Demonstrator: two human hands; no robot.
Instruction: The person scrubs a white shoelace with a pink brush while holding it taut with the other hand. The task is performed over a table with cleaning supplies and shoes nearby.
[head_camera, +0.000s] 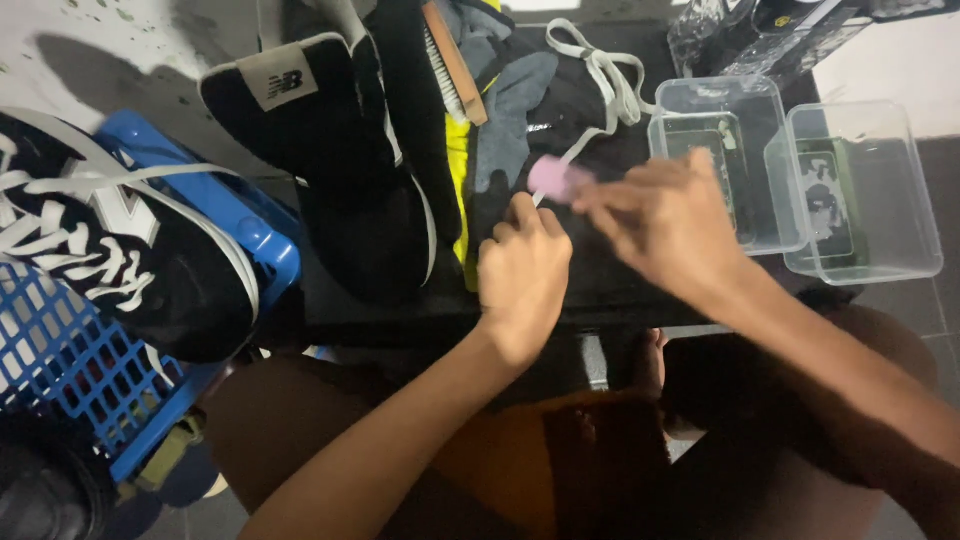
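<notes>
Hands at a pink scrap on the dark table

Pink scrap (553, 178), small and blurred, sits at the middle of the dark table (600, 285), just at the near end of a white shoelace (600, 80) that loops away toward the far edge. The right hand (668, 218) pinches the scrap between fingertips, its fingers drawn together around it. The left hand (522, 272) rests just beside it, curled into a loose fist with the thumb raised toward the lace; whether it grips anything cannot be told.

To the left of the hands a black sneaker (335, 150) lies on the table, with a wooden-backed brush (452, 60) and a grey cloth (510, 105) beyond it. Two clear plastic tubs (850, 185) stand side by side at the right. On the far left a second black sneaker with white laces (110, 240) rests on a blue plastic basket (90, 370).
</notes>
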